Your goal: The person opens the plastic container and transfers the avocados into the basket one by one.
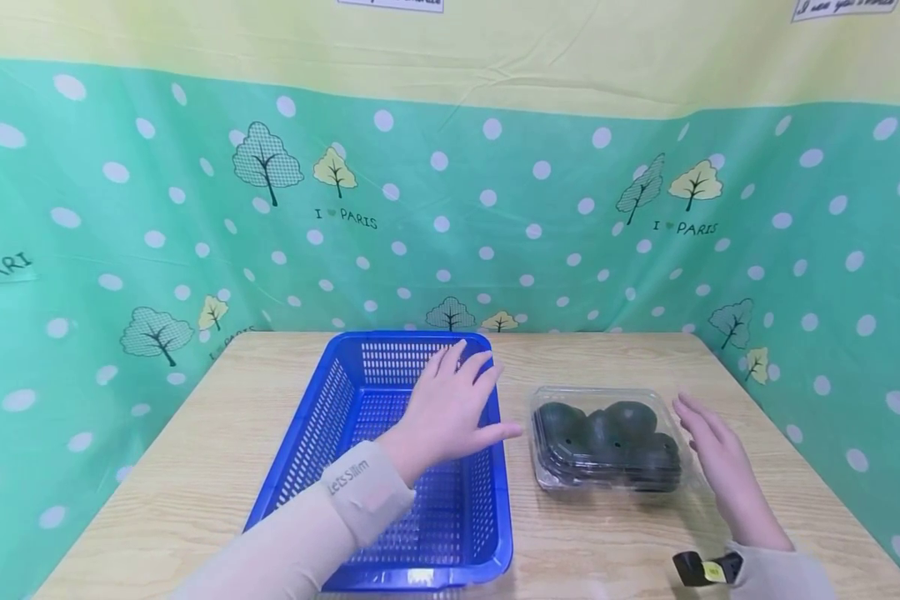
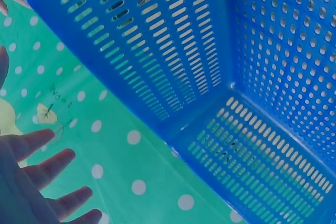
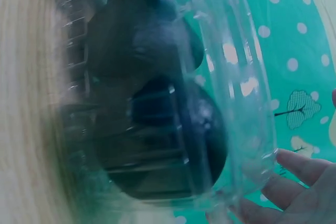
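Note:
A clear plastic clamshell box (image 1: 547,481) holds several dark green, rounded fruits (image 1: 630,421) that look like avocados. It lies on the table to the right of a blue slotted plastic basket (image 1: 420,577). My left hand (image 1: 450,408) hovers with spread fingers over the basket's right side, its thumb pointing toward the box. Nothing is in its grasp. Beside the box's right end is my right hand (image 1: 720,458), fingers extended. In the right wrist view, those fingertips (image 3: 286,156) are right at the box's clear edge.
The light wood table (image 1: 195,467) carries the basket and the box. A green and yellow curtain (image 1: 487,217) with dots and trees encloses the back and both sides. A black band with a yellow label (image 1: 708,571) is at the right wrist.

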The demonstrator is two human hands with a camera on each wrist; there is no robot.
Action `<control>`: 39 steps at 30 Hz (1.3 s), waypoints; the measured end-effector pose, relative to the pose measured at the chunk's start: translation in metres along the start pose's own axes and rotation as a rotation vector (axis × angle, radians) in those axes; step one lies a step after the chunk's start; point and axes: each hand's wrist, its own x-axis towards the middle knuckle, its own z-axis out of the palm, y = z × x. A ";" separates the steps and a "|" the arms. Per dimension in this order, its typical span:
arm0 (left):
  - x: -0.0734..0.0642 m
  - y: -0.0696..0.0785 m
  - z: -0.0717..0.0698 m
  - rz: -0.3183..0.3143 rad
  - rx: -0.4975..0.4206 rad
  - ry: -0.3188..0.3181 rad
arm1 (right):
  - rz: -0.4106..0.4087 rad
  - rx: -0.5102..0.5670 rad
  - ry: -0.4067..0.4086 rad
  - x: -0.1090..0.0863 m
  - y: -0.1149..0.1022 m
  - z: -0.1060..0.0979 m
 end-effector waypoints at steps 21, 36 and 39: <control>0.005 0.036 0.017 0.208 0.017 -0.004 | 0.249 0.291 0.028 0.003 0.040 -0.003; 0.009 0.058 0.023 0.270 0.019 -0.086 | 0.383 0.497 0.033 0.001 0.064 -0.002; 0.012 0.063 0.023 0.240 -0.032 -0.136 | 0.384 0.529 0.027 0.001 0.069 -0.003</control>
